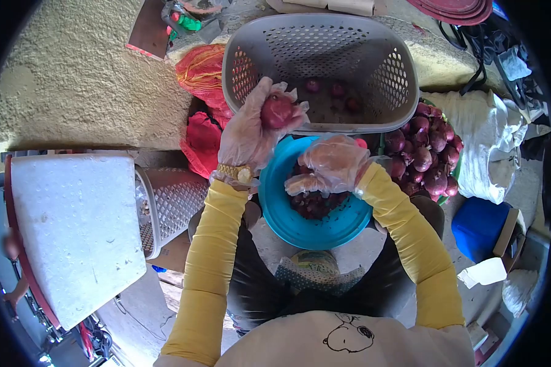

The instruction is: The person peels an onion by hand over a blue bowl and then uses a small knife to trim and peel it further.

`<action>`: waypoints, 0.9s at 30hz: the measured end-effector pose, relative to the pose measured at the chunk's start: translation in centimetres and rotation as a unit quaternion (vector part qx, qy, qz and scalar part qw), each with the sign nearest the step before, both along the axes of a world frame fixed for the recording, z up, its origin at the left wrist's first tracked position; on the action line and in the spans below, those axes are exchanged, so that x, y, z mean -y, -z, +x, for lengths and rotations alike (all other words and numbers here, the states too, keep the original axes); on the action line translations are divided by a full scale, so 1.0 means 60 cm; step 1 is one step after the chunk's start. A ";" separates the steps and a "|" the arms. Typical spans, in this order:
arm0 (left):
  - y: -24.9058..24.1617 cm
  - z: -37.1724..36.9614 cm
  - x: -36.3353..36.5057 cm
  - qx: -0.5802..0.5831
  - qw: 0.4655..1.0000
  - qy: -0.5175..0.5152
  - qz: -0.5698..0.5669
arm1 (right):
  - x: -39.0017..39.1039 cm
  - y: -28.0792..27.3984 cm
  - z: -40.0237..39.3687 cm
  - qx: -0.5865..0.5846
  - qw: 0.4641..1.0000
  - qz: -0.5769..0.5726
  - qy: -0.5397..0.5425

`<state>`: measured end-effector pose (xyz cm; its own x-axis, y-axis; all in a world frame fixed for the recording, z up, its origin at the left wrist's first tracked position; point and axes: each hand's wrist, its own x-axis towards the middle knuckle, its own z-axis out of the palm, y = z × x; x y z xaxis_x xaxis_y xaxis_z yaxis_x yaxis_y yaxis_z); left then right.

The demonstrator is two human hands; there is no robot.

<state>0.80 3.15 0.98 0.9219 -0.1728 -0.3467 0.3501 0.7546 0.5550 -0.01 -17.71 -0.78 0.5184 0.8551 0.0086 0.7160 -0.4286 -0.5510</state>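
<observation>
My left hand (246,133), in a clear plastic glove, grips a red onion (277,112) in front of the grey basket (320,128). My right hand (335,161), gloved the same way, is above the turquoise basin (315,240) with its fingers curled. A small pink tip (361,144) shows beside that hand; whether it belongs to something held is hidden. Dark onion skins and scraps (317,208) lie in the basin. A few red onions (337,90) rest on the basket's floor.
Many red onions (434,147) are heaped to the right of the basin. Red mesh sacks (202,79) lie left of the basket. A white foam board (73,232) and another perforated basket (177,202) stand at left. A white sack (477,134) and blue container (480,226) are at right.
</observation>
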 end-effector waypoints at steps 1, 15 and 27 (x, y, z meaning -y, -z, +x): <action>0.000 -0.001 0.002 0.001 1.000 0.000 -0.001 | 0.001 0.002 0.000 -0.020 1.000 0.002 0.001; -0.004 -0.005 0.008 0.017 0.999 -0.030 -0.035 | 0.006 -0.040 0.027 -0.044 0.994 0.034 0.089; 0.008 -0.010 0.034 0.007 0.996 -0.011 -0.088 | 0.001 -0.045 0.036 -0.110 0.939 0.149 0.290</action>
<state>0.19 1.13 0.50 0.9305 -0.2096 -0.3004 0.3261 0.8476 0.4185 2.16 -17.78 1.91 0.9135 0.4049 0.0407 0.2643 -0.5142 -0.8159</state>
